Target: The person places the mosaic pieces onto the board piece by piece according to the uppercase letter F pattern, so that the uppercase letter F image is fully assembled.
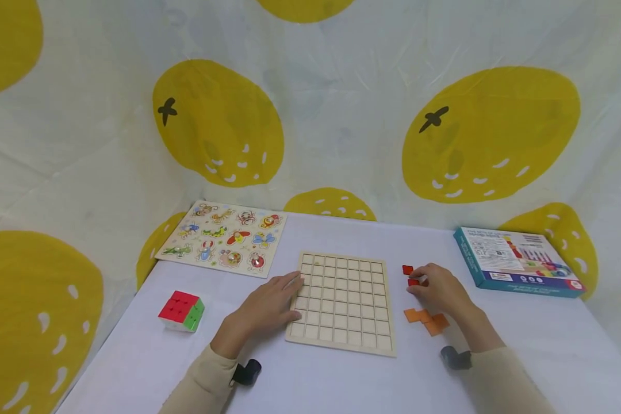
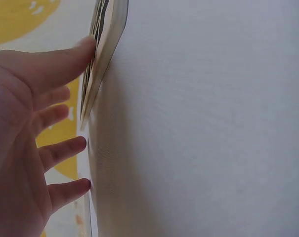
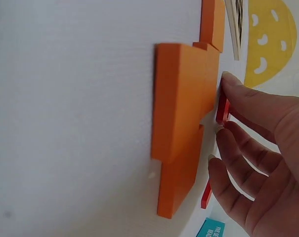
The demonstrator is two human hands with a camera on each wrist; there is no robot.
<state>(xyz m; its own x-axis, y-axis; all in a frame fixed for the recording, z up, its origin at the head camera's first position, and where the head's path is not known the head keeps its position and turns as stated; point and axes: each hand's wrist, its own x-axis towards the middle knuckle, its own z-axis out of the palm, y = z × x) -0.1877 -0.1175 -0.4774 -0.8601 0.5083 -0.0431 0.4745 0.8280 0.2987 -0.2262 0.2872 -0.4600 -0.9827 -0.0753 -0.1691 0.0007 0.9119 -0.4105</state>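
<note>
Your left hand [image 1: 269, 302], fingers relaxed, rests against the left edge of the pale wooden gridded board [image 1: 340, 305], seemingly steadying it. Right of that, near flat orange square tiles [image 1: 425, 316], your right hand [image 1: 440, 290] pinches a flat red tile [image 3: 222, 108], partly hiding it; whether it touches the white tabletop [image 1: 341, 382] is unclear.

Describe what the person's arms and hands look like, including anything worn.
The left sleeve and right sleeve are long and plain beige. A rounded black attachment shows by the left wrist, a dark grey one by the right. The left hand and right hand wear no gloves.
</note>
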